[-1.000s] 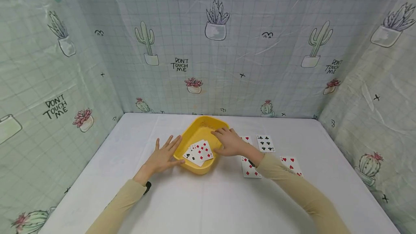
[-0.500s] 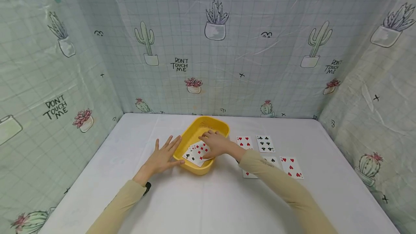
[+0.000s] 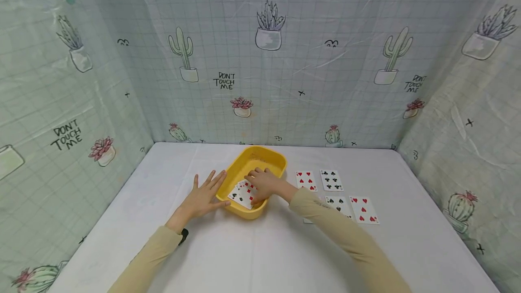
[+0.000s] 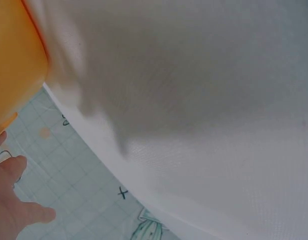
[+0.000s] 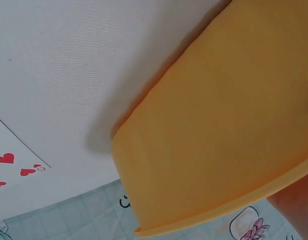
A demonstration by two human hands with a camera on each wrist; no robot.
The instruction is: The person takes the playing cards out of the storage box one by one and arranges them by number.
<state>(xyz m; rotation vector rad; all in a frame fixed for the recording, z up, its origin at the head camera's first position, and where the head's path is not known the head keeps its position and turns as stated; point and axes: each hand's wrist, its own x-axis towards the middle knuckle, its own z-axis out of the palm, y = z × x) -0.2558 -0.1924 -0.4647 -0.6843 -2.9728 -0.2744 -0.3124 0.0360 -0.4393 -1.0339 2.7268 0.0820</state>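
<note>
A yellow plastic bin (image 3: 278, 158) stands on the white table, a small fan of playing cards (image 3: 241, 196) lying face up at its near end. My left hand (image 3: 202, 197) has its fingers spread, the fingertips and thumb resting at the bin's left rim. In the left wrist view, the left hand (image 4: 13, 205) shows beside the bin. My right hand (image 3: 265, 184) reaches over the right rim into the bin, fingers bent down over the cards and thumb by their right edge. Whether it pinches a card I cannot tell. In the right wrist view, the bin wall (image 5: 229, 120) hides most of that hand.
Several playing cards lie face up on the table right of the bin, among them a hearts card (image 3: 306, 180), a clubs card (image 3: 331, 180), a spades card (image 3: 338, 204) and another hearts card (image 3: 364, 210). The right sleeve (image 3: 325, 211) partly covers one more. Printed cloth (image 3: 260, 80) surrounds the table.
My right hand has moved left and down from the bin's right rim onto the cards inside, uncovering cards on the table. My left hand stays at the left rim.
</note>
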